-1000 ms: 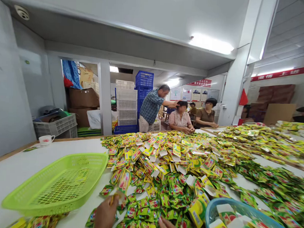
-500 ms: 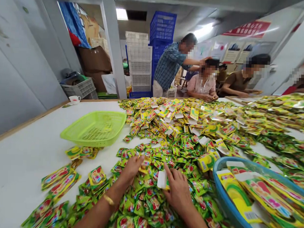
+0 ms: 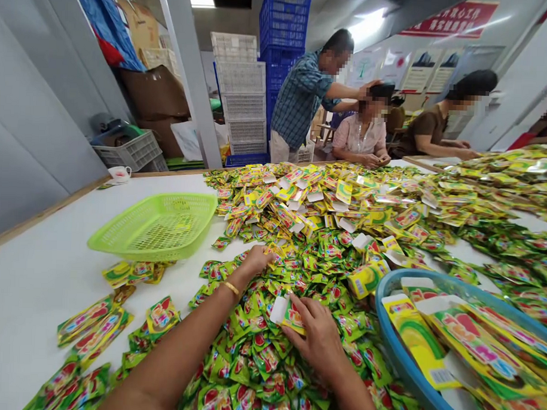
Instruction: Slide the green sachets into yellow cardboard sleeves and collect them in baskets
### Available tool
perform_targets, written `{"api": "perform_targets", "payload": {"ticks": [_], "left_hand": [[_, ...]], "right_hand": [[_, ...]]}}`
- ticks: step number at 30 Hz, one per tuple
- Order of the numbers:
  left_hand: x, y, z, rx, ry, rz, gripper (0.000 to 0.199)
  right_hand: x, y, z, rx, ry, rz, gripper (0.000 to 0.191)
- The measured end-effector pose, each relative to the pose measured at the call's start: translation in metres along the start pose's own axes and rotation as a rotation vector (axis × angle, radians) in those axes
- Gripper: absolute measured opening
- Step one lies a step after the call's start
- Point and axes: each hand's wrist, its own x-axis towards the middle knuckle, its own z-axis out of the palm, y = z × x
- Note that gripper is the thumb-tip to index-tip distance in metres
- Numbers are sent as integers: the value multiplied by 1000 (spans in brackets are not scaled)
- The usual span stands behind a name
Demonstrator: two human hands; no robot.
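Note:
My right hand (image 3: pixel 317 331) is closed on a small printed carton (image 3: pixel 293 318), whose white flap sticks out to the left. The carton lies low over a heap of small green sachets (image 3: pixel 263 354) with red fruit pictures. Further forward, my left hand (image 3: pixel 257 261) reaches into the heap with its fingers curled together; yellow print shows at the fingertips, but what they grip is partly hidden. A gold bracelet circles the left wrist. Behind the heap spreads a big pile of yellow cartons (image 3: pixel 318 197), several with white flaps showing.
A light-green basket (image 3: pixel 156 228) stands at left on the white table (image 3: pixel 23 286). The blue tub (image 3: pixel 388 316) at right holds yellow cartons. Flat packs (image 3: pixel 87 321) and a white cup (image 3: pixel 120 174) lie further left. Several people are beyond the table.
My left hand has moved forward, further into the heap. My right hand still has the carton, now turned so more of its printed face shows. The view has shifted slightly.

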Motion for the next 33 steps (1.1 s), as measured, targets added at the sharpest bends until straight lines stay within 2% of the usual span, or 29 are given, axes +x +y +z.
{"api": "perform_targets", "payload": {"ticks": [5,8,11,14,17,20,23,25,28,33], "left_hand": [[26,7,2,182,-65,-6,16],[27,7,4,213,-74,-13,16],[20,5,4,196,-52,-29,23],[5,4,1,136,-23,-24,18],[-20,6,-3,53,21,4,14],[-54,7,-4,-135,66,59,27],[-86,4,6,-359,96,63,48],[-99,1,15,-311,204,55,52],[-105,-2,30,-173,354,72,50],[-107,-11,47,-11,312,123,41]], "right_hand": [[2,-2,0,-19,8,-1,52],[2,-3,1,-36,-30,22,63],[1,-2,4,-51,-9,36,70],[0,0,6,-42,38,39,69],[1,0,6,-34,90,37,68],[3,-4,5,-36,131,52,67],[4,-11,4,-74,156,64,62],[3,-14,5,-113,179,60,58],[1,-14,14,-159,237,5,60],[0,-1,38,-232,413,-47,67]]}}
